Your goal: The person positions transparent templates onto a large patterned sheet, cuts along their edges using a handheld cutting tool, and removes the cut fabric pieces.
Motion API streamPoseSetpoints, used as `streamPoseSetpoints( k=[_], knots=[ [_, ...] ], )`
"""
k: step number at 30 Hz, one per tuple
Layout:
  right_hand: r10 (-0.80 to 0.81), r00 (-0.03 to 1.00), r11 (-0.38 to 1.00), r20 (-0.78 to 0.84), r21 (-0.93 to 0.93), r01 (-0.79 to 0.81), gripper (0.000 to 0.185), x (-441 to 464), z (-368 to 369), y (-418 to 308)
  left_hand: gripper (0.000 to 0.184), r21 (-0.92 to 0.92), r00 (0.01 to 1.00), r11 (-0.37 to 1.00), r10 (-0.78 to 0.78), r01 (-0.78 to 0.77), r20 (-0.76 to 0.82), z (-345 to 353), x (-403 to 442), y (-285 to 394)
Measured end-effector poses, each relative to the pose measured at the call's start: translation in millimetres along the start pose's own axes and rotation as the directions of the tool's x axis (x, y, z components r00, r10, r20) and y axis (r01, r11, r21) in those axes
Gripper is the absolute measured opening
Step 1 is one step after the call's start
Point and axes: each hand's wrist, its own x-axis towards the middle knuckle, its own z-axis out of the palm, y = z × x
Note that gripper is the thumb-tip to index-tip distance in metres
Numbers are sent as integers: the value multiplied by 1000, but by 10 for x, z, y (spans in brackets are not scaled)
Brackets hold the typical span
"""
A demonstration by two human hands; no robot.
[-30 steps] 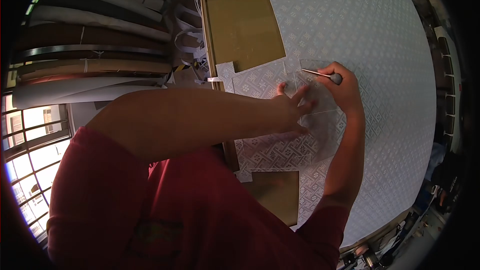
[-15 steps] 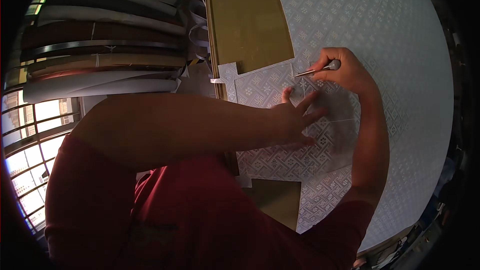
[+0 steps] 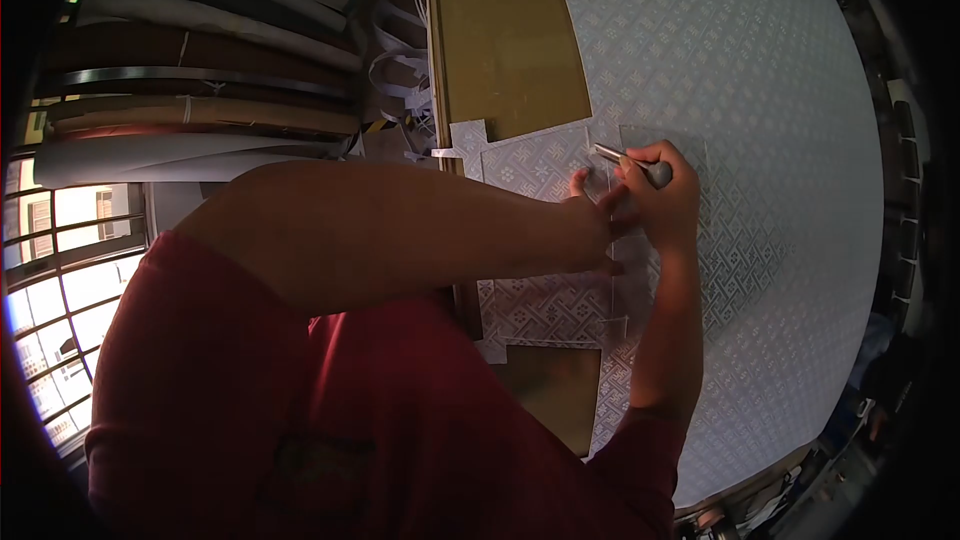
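My left hand [image 3: 608,230] lies with its fingers spread on a clear sheet [image 3: 655,130] with thin straight edges, over the pale patterned cloth [image 3: 740,60]. Just beyond it, my right hand [image 3: 665,195] pinches a slim metal tool [image 3: 610,154] with a rounded grey end [image 3: 658,174]. The tool's tip points up and left, close to the cloth near a thin marked line. My right hand and wrist overlap part of my left fingers.
Brown table surface [image 3: 515,55] shows through a cut-out at the upper left of the cloth, and another brown patch [image 3: 550,395] lies below. Long rolls of material [image 3: 200,115] are stacked at the left beside a barred window [image 3: 75,310]. White straps [image 3: 395,65] hang at the table's edge.
My right hand has come nearer to my left hand, and the tool has swung so its rounded end sits lower than its tip. My left hand stays spread in about the same place.
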Motion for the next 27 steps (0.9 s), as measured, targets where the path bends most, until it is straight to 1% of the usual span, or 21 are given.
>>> streamPoseSetpoints(
  k=[1, 2, 3, 5, 6, 8, 9, 10, 11, 12, 14, 19, 21, 25, 27],
  knots=[
    [-4, 1000, 1000, -2, -8, 4, 15, -56, 55, -77, 94, 32, 998, 999, 18, -20, 56, -11, 49, 8],
    [-40, 996, 991, -82, -127, 29, 15, -103, 113, -155, 97, 65, 993, 997, 33, -41, 111, -13, 80, 0],
    [-84, 984, 968, -155, -245, 44, 14, -143, 170, -221, 97, 64, 994, 997, 37, -44, 105, -46, 56, -8],
    [-105, 977, 956, -188, -290, 48, 13, -200, 287, -285, 81, 98, 974, 988, 94, -116, 207, -102, 3, -19],
    [-124, 968, 944, -218, -328, 47, 13, -217, 331, -297, 81, 96, 975, 988, 99, -120, 201, -59, 23, -32],
    [-135, 962, 939, -239, -340, 48, 13, -235, 387, -307, 76, 153, 992, 984, 80, -94, 94, 30, 77, -33],
    [-145, 955, 937, -259, -346, 48, 13, -244, 406, -307, 76, 148, 992, 984, 86, -98, 89, 47, 171, 16],
    [-147, 955, 934, -258, -354, 48, 13, -256, 421, -303, 74, 283, 979, 959, -30, -30, 204, 31, 294, 97],
    [-151, 952, 930, -267, -364, 46, 13, -268, 432, -299, 72, 420, 942, 907, -158, 20, 297, 39, 367, 132],
    [-156, 949, 926, -275, -374, 44, 14, -274, 438, -298, 72, 417, 944, 909, -153, 18, 292, 66, 380, 108],
    [-164, 948, 920, -272, -390, 47, 14, -286, 441, -302, 71, 430, 942, 893, -19, -136, 336, 112, 417, 48],
    [-161, 951, 915, -263, -401, 44, 14, -263, 473, -281, 70, 381, 952, 915, 10, -132, 306, 122, 409, -23],
    [-160, 947, 930, -280, -364, 50, 13, -269, 492, -251, 69, 353, 955, 927, 21, -130, 295, 143, 412, -42],
    [-141, 947, 932, -288, -361, 29, 13, -228, 526, -232, 69, 306, 962, 944, 38, -122, 269, 184, 393, -59],
    [-180, 950, 946, -257, -308, 96, 15, -163, 528, -182, 68, 294, 967, 949, 43, -119, 251, 170, 383, -59]
  ],
)
